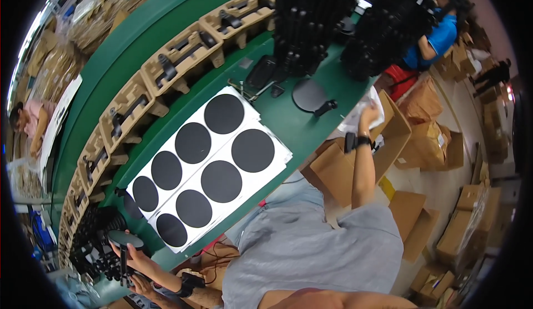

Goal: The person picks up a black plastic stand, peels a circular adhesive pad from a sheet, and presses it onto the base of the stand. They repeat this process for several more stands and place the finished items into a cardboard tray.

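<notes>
Two hands apart. Left hand (135, 256) at near-left counter (311, 131) end, clenched on black stand with round base (124, 241), held upright above heap of black stands (91, 242). Right hand (368, 114) reaches right over open cardboard box (397, 123), touching white plastic bag (355, 121); grip probably closed, view too small to tell. Risks: lifted base could snag heap and topple stands; sheets with black discs (208, 164) overhang near edge, could get nudged off by torso.
</notes>
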